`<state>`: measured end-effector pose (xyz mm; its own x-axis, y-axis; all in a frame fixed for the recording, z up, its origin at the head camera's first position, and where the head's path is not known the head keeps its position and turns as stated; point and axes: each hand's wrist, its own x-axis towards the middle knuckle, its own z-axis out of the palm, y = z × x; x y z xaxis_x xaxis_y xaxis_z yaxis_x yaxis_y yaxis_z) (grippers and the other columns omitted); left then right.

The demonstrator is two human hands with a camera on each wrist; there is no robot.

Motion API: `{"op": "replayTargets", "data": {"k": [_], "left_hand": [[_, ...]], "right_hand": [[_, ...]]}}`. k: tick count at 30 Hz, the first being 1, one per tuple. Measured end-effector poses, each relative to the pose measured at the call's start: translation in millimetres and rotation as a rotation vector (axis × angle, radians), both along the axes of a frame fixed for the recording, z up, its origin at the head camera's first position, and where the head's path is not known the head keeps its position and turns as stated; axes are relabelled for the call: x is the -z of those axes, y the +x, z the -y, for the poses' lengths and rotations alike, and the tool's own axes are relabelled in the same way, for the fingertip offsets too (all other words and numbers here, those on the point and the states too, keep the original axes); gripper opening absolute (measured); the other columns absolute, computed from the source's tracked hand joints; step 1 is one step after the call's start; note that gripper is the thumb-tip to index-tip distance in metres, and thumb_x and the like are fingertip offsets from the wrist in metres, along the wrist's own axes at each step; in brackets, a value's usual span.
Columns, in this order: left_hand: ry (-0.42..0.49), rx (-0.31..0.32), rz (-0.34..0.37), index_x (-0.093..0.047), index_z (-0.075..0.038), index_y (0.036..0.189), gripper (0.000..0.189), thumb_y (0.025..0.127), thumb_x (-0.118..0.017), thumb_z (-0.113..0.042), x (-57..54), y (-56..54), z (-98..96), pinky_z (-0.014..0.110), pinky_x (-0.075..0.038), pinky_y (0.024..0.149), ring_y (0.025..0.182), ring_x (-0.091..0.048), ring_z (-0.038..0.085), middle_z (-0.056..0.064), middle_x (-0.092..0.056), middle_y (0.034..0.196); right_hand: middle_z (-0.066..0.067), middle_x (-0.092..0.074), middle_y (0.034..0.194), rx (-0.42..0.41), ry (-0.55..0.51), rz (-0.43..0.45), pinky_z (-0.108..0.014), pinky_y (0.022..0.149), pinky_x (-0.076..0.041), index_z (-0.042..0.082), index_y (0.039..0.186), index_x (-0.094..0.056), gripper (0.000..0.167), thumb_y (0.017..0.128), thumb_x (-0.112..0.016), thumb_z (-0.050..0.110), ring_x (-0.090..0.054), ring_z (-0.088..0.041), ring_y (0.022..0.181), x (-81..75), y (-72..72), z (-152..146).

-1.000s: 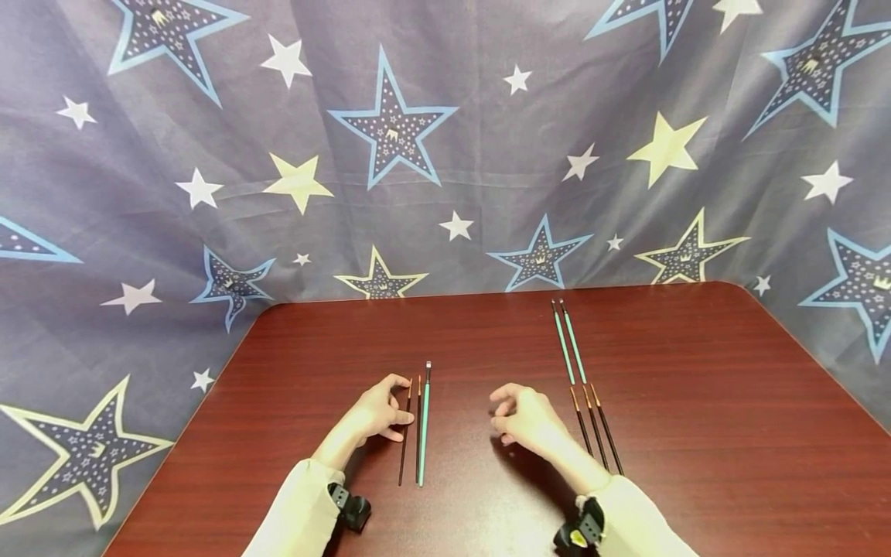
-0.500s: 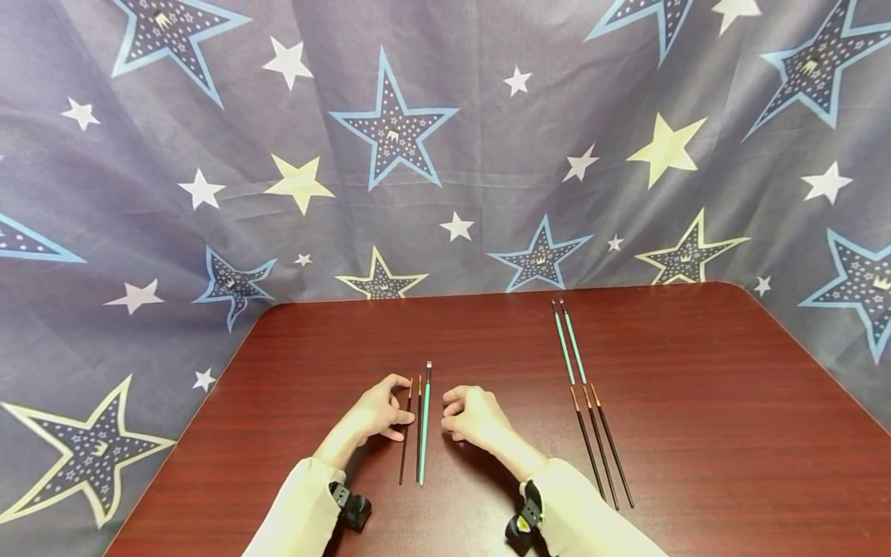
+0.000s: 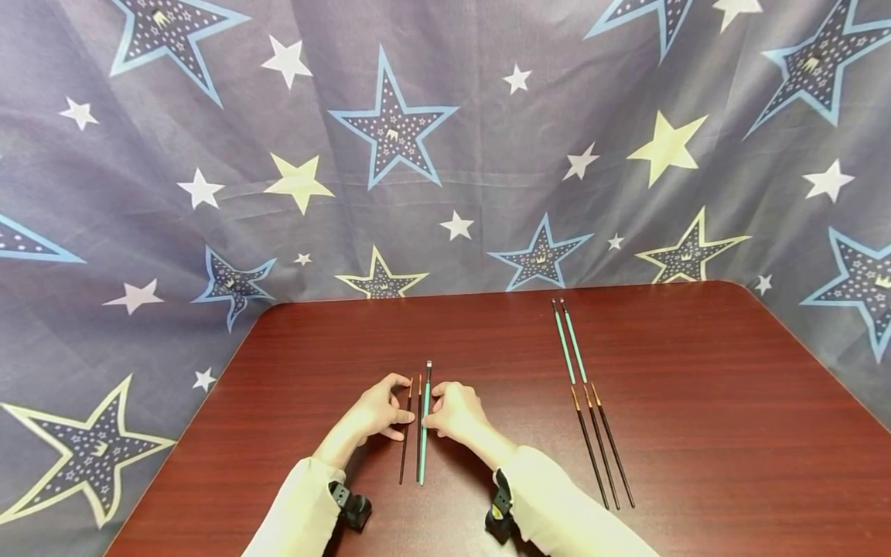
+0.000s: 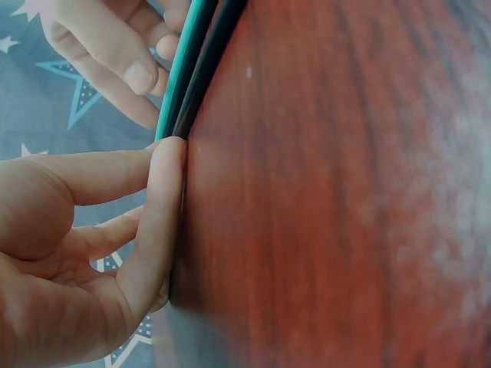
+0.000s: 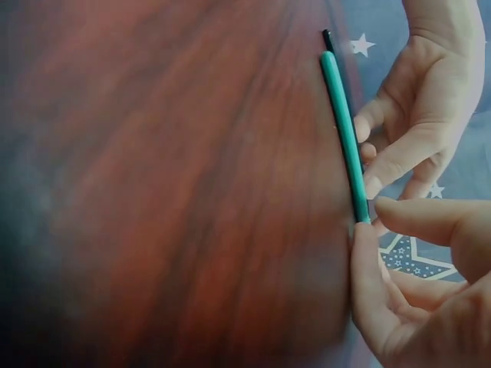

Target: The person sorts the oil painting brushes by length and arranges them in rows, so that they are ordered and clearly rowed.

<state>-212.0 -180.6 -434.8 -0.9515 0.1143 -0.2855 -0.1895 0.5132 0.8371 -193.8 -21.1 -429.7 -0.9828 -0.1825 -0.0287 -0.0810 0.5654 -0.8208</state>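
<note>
In the head view, two black-handled paintbrushes and one teal paintbrush lie side by side at the middle left. My left hand pinches the leftmost black paintbrush between thumb and finger. Beside it lies the second black paintbrush, with no hand on it. My right hand has its thumb and forefinger at the teal paintbrush, gripping it at about mid-length. In the right wrist view, the teal handle runs out from these fingertips. The left wrist view shows both hands close together across the brushes.
Two teal paintbrushes lie at the back right of the dark red table. Several black paintbrushes lie in front of them, near my right forearm. A grey star-patterned cloth hangs behind the table's far edge.
My right hand has moved left from the middle of the table to the teal paintbrush and taken hold of it. The left hand has stayed at the leftmost black paintbrush.
</note>
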Motion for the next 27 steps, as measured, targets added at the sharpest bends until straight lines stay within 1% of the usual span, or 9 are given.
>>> {"op": "replayTargets", "data": {"k": [3,6,12,15,18,20,24,27], "left_hand": [[-0.002,0.001,0.0,-0.045,-0.007,0.126,0.056,0.076,-0.067,0.006,-0.3,0.6,0.4,0.03,-0.057,0.047,0.049,-0.049,0.014,0.007,-0.042,0.074],[-0.004,0.007,0.003,-0.045,-0.007,0.126,0.056,0.076,-0.067,0.006,-0.4,1.3,0.8,0.03,-0.057,0.047,0.049,-0.049,0.014,0.007,-0.042,0.074],[-0.001,0.01,-0.002,-0.045,-0.007,0.126,0.056,0.076,-0.067,0.006,-0.6,0.2,0.8,0.03,-0.057,0.047,0.049,-0.049,0.014,0.007,-0.042,0.074],[0.0,0.008,-0.006,-0.045,-0.007,0.125,0.056,0.076,-0.067,0.006,0.2,-0.3,0.2,0.03,-0.057,0.047,0.049,-0.049,0.014,0.007,-0.042,0.074],[0.003,0.002,-0.008,-0.045,-0.008,0.125,0.056,0.075,-0.067,0.007,0.6,-0.4,0.0,0.03,-0.057,0.047,0.049,-0.049,0.013,0.007,-0.042,0.074],[0.005,-0.002,-0.005,-0.046,-0.007,0.125,0.056,0.075,-0.067,0.007,0.6,-0.2,0.2,0.03,-0.057,0.046,0.049,-0.049,0.013,0.007,-0.042,0.074],[0.011,-0.004,-0.001,-0.045,-0.007,0.125,0.056,0.075,-0.067,0.008,-0.2,-0.1,0.2,0.03,-0.057,0.046,0.05,-0.049,0.014,0.007,-0.041,0.073],[0.011,-0.003,0.003,-0.045,-0.007,0.125,0.056,0.075,-0.067,0.007,-0.8,-0.4,-0.1,0.031,-0.057,0.047,0.05,-0.049,0.014,0.007,-0.041,0.074]], "right_hand": [[0.002,-0.062,0.066,0.013,0.025,-0.003,-0.023,0.055,-0.055,-0.003,0.107,-0.061,0.046,0.066,-0.077,0.01,-0.058,-0.007,0.042,0.1,-0.4,2.4],[0.004,-0.061,0.062,0.024,0.045,-0.007,-0.024,0.056,-0.054,-0.002,0.108,-0.062,0.048,0.065,-0.078,0.01,-0.056,-0.006,0.04,0.9,-0.6,4.2],[0.004,-0.06,0.057,0.012,0.096,-0.043,-0.027,0.06,-0.055,-0.002,0.108,-0.062,0.048,0.063,-0.077,0.008,-0.055,-0.005,0.039,-0.8,-1.3,5.4],[0.003,-0.06,0.057,0.008,0.123,-0.058,-0.028,0.06,-0.055,-0.001,0.107,-0.063,0.048,0.061,-0.076,0.006,-0.055,-0.005,0.04,-1.4,-1.0,4.7],[0.002,-0.059,0.057,0.005,0.135,-0.067,-0.025,0.054,-0.053,-0.001,0.106,-0.063,0.047,0.06,-0.074,0.002,-0.054,-0.007,0.04,-1.2,-0.6,3.7],[0.001,-0.058,0.058,0.004,0.131,-0.06,-0.023,0.051,-0.052,-0.001,0.107,-0.063,0.048,0.06,-0.073,0.0,-0.054,-0.007,0.04,-1.5,-0.3,3.0],[0.002,-0.059,0.058,0.005,0.122,-0.036,-0.022,0.053,-0.053,0.0,0.109,-0.062,0.049,0.062,-0.073,-0.001,-0.056,-0.007,0.04,-2.6,-0.8,1.5],[0.002,-0.06,0.058,0.008,0.106,-0.006,-0.021,0.052,-0.053,0.001,0.11,-0.062,0.049,0.063,-0.073,0.001,-0.057,-0.007,0.04,-3.5,-1.7,0.6]]}}
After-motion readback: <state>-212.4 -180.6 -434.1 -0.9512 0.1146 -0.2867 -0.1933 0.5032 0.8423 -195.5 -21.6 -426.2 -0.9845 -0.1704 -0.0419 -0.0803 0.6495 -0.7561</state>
